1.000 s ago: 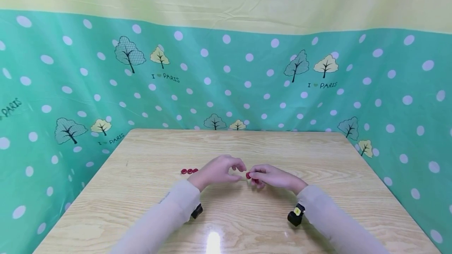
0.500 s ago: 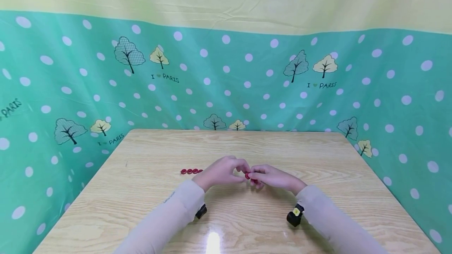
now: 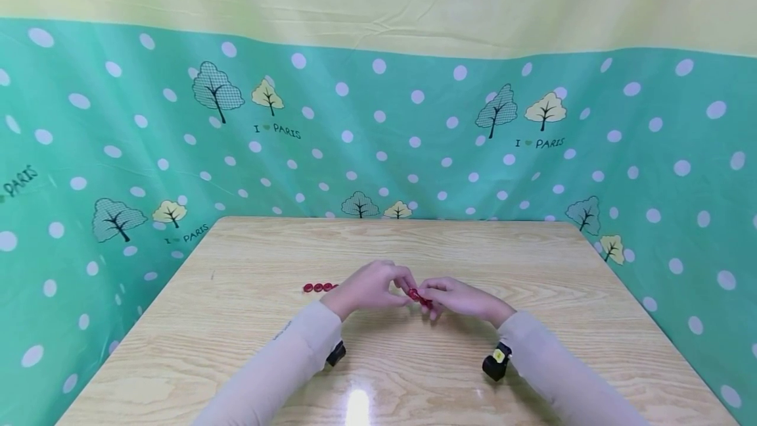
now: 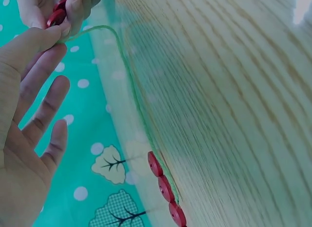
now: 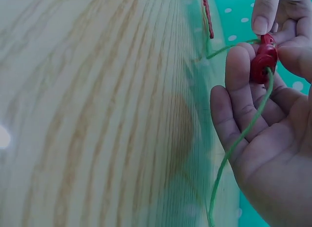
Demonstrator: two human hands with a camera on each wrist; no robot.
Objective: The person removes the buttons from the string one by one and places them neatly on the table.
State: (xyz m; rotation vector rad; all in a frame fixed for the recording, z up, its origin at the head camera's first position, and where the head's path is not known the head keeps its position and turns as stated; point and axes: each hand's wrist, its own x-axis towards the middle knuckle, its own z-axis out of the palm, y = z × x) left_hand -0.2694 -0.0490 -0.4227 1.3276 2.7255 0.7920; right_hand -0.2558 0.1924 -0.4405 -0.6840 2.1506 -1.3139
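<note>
Near the middle of the table my two hands almost meet. My right hand [image 3: 458, 297] holds several red buttons [image 5: 263, 62] between thumb and fingers, and a green string [image 5: 248, 124] runs out of them across the palm. My left hand [image 3: 372, 286], just left of it, pinches the green string [image 4: 113, 34] between thumb and index finger, close beside those buttons; its other fingers are spread. From that pinch the string leads to a row of red buttons [image 4: 165, 188] threaded on it. In the head view this button row [image 3: 318, 287] lies left of my left hand, partly hidden by it.
The light wood table [image 3: 449, 373] extends around both hands. A green dotted curtain [image 3: 378, 130] hangs along the table's back and sides. Black wrist cameras [image 3: 495, 361] are strapped under both sleeves.
My left hand has moved right to meet the right hand, uncovering a little more of the button row. The red buttons between the hands show more now. The right hand stays about in place.
</note>
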